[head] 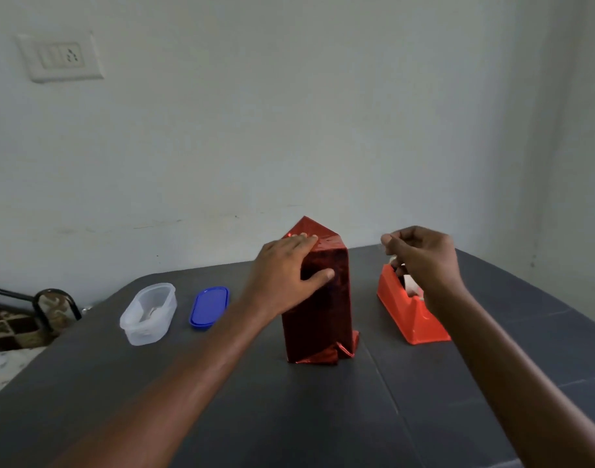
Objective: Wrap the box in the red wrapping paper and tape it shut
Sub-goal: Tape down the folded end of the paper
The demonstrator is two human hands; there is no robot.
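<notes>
Left hand [282, 265] rests against the upper part of the box [318, 298], fingers straight and laid over its top edge, thumb spread across the near face. Right hand [421, 256] hovers above the tape dispenser [409, 312] with fingers curled and thumb and forefinger pinched together; whether a strip of tape sits between them is too small to tell.

That box stands upright near the middle of the dark grey table [289, 417], already covered in the red wrapping paper [323, 352]. At its top a triangular flap points up behind the left fingers; at the base, loose folds jut out toward the near right.

Just to the right of the box stands the orange dispenser, apart from it by a narrow gap. Left of the box lie a blue lid [209, 307] and, further left, a clear plastic container [148, 312], both well apart from it. Bare tabletop stretches toward the viewer between the forearms. Behind the table's far edge rises a pale wall with a switch plate [61, 56] at upper left.
</notes>
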